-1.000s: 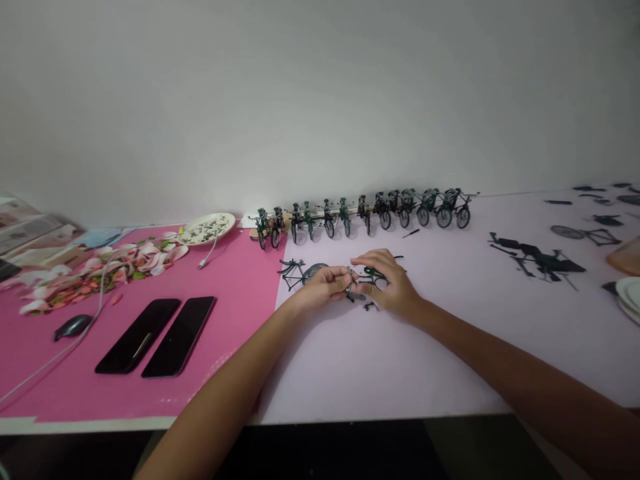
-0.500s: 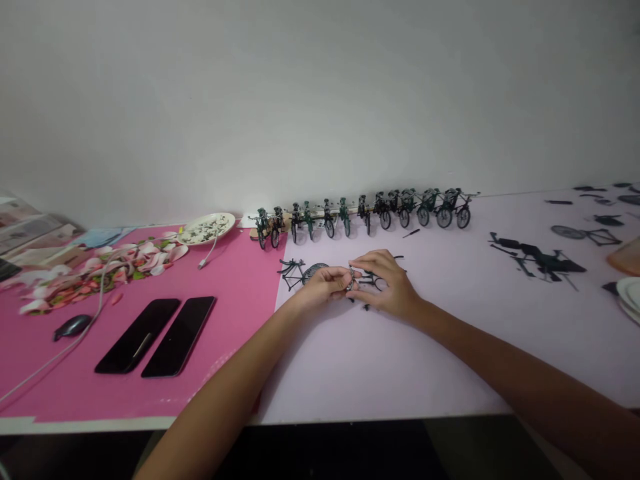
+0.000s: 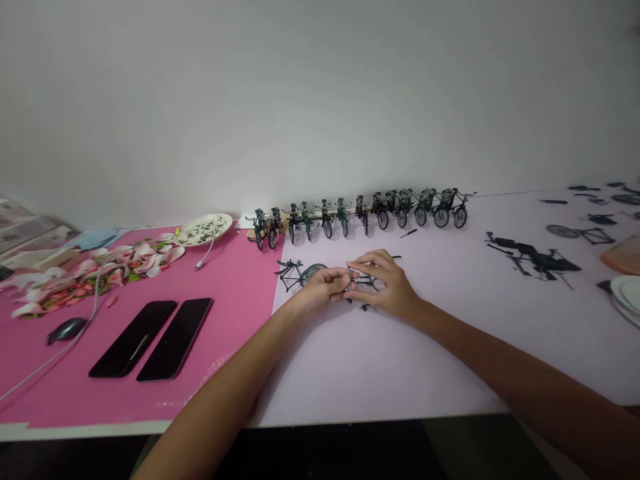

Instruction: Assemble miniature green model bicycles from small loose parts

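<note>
My left hand [image 3: 324, 285] and my right hand [image 3: 387, 283] meet over the pale table [image 3: 380, 360], fingers pinched together on a small dark green toy bicycle part [image 3: 361, 281]. Most of that part is hidden by my fingers. Just left of my left hand lie a loose bicycle frame [image 3: 289, 273] and a loose wheel [image 3: 313, 271]. A row of several finished green toy bicycles [image 3: 360, 210] stands along the wall behind my hands.
Two black phones [image 3: 153, 337] lie on the pink mat [image 3: 125, 373] at the left, with a mouse [image 3: 65, 329], a cable, a petal pile [image 3: 95, 270] and a plate [image 3: 203, 229]. More dark bicycle parts [image 3: 533, 257] and white plates [image 3: 627, 293] sit at the right.
My hands have drawn closer together on the small part and lifted it slightly off the table. The view has shifted a little to the right.
</note>
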Demonstrator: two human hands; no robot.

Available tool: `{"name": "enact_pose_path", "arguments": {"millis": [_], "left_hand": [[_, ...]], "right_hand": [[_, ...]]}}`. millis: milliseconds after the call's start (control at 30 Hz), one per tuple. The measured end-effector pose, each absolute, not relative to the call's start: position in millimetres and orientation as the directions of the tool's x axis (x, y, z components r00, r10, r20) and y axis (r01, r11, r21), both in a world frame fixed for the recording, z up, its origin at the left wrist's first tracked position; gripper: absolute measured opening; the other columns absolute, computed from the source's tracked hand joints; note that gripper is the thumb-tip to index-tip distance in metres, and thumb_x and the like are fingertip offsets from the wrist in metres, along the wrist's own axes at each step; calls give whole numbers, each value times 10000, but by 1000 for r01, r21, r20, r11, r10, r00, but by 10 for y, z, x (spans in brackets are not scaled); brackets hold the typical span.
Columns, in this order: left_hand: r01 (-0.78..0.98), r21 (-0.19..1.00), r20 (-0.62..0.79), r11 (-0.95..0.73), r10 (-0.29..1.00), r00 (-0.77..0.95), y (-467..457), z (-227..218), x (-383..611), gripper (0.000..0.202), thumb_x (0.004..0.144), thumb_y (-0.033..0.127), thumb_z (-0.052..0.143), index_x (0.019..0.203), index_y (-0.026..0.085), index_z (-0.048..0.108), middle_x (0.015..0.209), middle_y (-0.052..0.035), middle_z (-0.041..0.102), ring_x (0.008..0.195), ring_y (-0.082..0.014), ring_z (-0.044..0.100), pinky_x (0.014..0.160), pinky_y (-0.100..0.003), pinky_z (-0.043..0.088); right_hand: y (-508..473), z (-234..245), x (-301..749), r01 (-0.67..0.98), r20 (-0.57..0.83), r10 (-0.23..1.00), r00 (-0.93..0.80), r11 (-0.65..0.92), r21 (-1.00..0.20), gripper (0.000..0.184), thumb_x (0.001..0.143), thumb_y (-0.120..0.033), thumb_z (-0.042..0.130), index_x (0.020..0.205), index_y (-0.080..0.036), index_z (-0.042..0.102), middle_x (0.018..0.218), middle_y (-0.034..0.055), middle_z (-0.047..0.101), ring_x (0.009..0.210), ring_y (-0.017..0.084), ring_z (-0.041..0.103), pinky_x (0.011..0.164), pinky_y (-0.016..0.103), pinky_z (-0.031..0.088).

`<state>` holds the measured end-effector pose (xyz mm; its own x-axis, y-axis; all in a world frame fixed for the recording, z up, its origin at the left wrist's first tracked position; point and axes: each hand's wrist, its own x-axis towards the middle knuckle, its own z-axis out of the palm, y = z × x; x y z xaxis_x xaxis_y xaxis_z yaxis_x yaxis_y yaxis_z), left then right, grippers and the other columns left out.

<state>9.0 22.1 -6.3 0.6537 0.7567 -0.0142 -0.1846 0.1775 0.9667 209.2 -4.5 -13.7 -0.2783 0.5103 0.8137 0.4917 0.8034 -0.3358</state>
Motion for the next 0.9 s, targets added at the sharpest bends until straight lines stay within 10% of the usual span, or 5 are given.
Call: {"name": "enact_pose_path", "arguments": {"millis": [300, 533, 900], "left_hand": [[-250, 931, -45, 265, 764, 644, 155, -2, 105, 496, 645, 491, 949, 798, 132, 642, 768, -19, 599, 563, -59, 425, 542, -221, 273], [-290, 919, -30, 269, 779, 626, 203, 40, 59, 438, 703, 441, 922, 851, 125, 657, 779, -9, 599, 490, -20, 254, 490, -232, 178], [-277, 940, 2, 197, 812, 584, 275, 29, -10, 473, 695, 488, 921, 810, 104, 668, 704, 14, 523, 493, -24, 257, 498, -225, 145]], "right_hand": [[-48, -153, 2089, 482, 789, 528, -314, 805, -346, 585, 830, -432, 845, 1381, -354, 662, 1117, 85, 714, 1085, 305, 612, 933, 532, 551], [-26, -106, 2139, 517, 750, 615, -243, 736, -436, 353, 1077, -429, 468, 1357, -296, 636, 1187, 107, 685, 1148, 277, 595, 973, 494, 535], [87, -77, 2370, 666, 485, 672, -559, 713, -219, 122, 962, -219, 678, 916, -231, 791, 1151, 113, 658, 1181, 306, 541, 967, 488, 499]]}}
